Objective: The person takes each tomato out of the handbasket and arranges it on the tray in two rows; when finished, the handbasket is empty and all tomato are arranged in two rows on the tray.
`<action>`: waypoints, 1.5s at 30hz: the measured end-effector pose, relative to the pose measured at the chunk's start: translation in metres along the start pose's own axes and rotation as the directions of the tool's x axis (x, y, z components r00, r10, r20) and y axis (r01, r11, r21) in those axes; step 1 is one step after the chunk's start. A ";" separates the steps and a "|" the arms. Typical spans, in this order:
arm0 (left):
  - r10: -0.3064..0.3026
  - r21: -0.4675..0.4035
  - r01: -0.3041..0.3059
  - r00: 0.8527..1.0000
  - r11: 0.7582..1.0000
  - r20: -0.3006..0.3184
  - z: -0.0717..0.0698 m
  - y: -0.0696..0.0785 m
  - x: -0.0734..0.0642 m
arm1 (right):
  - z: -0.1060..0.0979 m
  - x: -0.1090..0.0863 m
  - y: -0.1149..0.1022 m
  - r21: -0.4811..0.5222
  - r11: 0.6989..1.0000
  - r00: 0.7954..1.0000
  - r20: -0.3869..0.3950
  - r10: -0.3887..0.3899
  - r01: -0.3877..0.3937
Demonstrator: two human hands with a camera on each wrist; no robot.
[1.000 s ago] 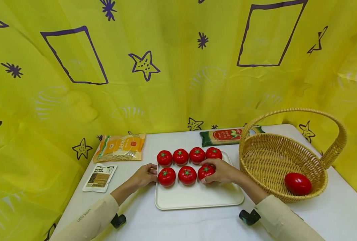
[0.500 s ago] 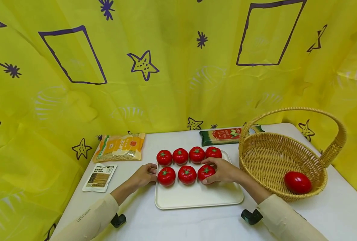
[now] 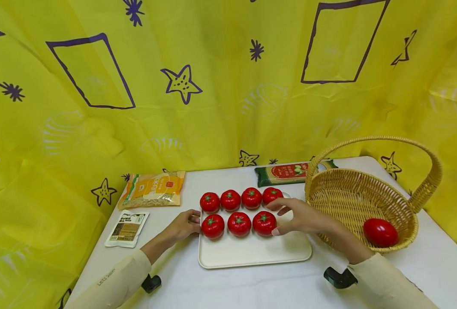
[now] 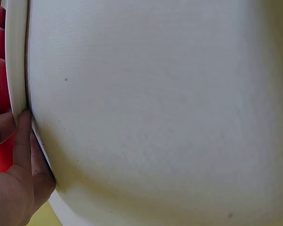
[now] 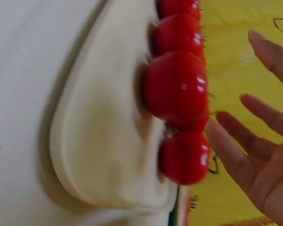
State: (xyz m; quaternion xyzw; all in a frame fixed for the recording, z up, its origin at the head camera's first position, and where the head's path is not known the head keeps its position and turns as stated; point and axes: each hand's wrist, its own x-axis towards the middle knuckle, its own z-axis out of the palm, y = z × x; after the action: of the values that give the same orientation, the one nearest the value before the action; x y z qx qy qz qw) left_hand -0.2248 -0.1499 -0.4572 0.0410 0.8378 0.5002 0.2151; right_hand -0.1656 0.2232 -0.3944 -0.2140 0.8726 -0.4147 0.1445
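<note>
A cream tray (image 3: 251, 254) bears several red tomatoes with green stems in two rows. My left hand (image 3: 183, 225) grips the tray's left edge, with thumb and fingers on either side of the rim (image 4: 16, 56) in the left wrist view. My right hand (image 3: 305, 217) is over the tray's right part, thumb and fingers spread, holding nothing. Nearest to it is the front row's rightmost tomato (image 3: 264, 223); in the right wrist view the fingers stand apart from the tomatoes (image 5: 175, 89).
At the right, a wicker basket (image 3: 338, 193) with a tall handle holds a red oval object (image 3: 380, 232). A green and red packet (image 3: 282, 173) lies behind the tray. To the left are an orange and clear bag (image 3: 153, 189) and a small white pouch (image 3: 127, 228). A yellow curtain hangs behind.
My right hand has let go of the front row's rightmost tomato and drawn back to the right, fingers spreading. The left hand stays at the tray's edge.
</note>
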 end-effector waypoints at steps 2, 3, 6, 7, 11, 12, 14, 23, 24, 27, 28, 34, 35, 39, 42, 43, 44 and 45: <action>0.001 -0.002 -0.001 1.000 1.000 -0.002 0.000 0.000 0.001 | -0.011 -0.009 -0.002 0.014 1.000 0.999 0.024 -0.026 0.025; 0.002 -0.002 -0.002 1.000 1.000 -0.002 0.000 0.000 0.002 | -0.017 -0.014 -0.004 0.013 0.999 0.999 0.032 -0.034 0.034; -0.006 -0.010 0.006 1.000 1.000 -0.013 0.001 0.000 0.003 | -0.037 -0.030 -0.006 -0.015 0.999 0.999 0.029 -0.031 0.032; -0.008 -0.012 0.008 1.000 1.000 -0.017 0.001 0.000 0.004 | -0.044 -0.035 -0.006 -0.031 0.999 0.999 0.024 -0.028 0.029; -0.013 -0.012 0.013 1.000 1.000 -0.024 0.001 0.001 0.004 | -0.071 -0.056 0.001 -0.057 0.998 0.999 0.023 -0.029 0.030; -0.015 -0.010 0.015 1.000 1.000 -0.024 0.001 0.000 0.004 | -0.077 -0.061 0.005 -0.065 0.997 0.999 0.026 -0.031 0.033; -0.014 -0.011 0.014 1.000 1.000 -0.019 0.000 0.000 0.003 | -0.089 -0.070 0.012 -0.075 0.996 0.999 0.027 -0.039 0.041; -0.001 -0.025 0.001 1.000 1.000 -0.015 0.000 0.000 0.002 | -0.132 -0.095 0.052 -0.074 0.992 0.993 0.059 0.105 -0.101; -0.003 -0.028 0.002 1.000 1.000 -0.013 -0.001 -0.001 0.002 | -0.135 -0.098 0.056 -0.063 0.989 0.988 0.068 0.136 -0.132; -0.009 -0.036 0.008 1.000 0.999 -0.018 0.000 -0.001 0.002 | -0.142 -0.103 0.066 -0.041 0.975 0.970 0.095 0.222 -0.219; -0.009 -0.038 0.008 1.000 0.999 -0.019 0.000 -0.001 0.002 | -0.144 -0.104 0.069 -0.038 0.970 0.964 0.102 0.244 -0.242; -0.003 -0.038 0.002 1.000 0.999 -0.022 -0.001 -0.002 0.003 | -0.151 -0.110 0.079 -0.018 0.925 0.914 0.146 0.379 -0.380; -0.003 -0.038 0.003 1.000 0.999 -0.019 -0.001 -0.002 0.002 | -0.152 -0.110 0.080 -0.021 0.916 0.904 0.154 0.399 -0.401; -0.009 -0.051 0.008 1.000 0.999 -0.009 -0.001 -0.002 0.001 | -0.156 -0.112 0.085 -0.042 0.886 0.869 0.177 0.462 -0.463; -0.009 -0.052 0.009 1.000 0.999 -0.005 0.000 -0.002 0.001 | -0.155 -0.114 0.087 -0.021 0.859 0.841 0.193 0.505 -0.511; -0.009 -0.052 0.009 1.000 0.999 -0.004 0.000 -0.002 0.001 | -0.155 -0.115 0.088 -0.008 0.849 0.831 0.197 0.519 -0.529; -0.009 -0.053 0.009 1.000 0.999 -0.003 0.000 -0.002 0.001 | -0.154 -0.115 0.088 -0.009 0.844 0.826 0.198 0.527 -0.536; -0.007 -0.054 0.007 1.000 0.999 -0.002 0.000 -0.002 0.001 | -0.154 -0.115 0.089 -0.004 0.839 0.821 0.202 0.534 -0.544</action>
State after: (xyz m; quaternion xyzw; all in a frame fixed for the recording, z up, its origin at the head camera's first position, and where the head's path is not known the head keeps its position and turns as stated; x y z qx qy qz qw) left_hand -0.2252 -0.1504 -0.4589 0.0317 0.8244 0.5217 0.2171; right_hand -0.1544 0.4321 -0.3616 0.0057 0.8674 -0.3572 0.3463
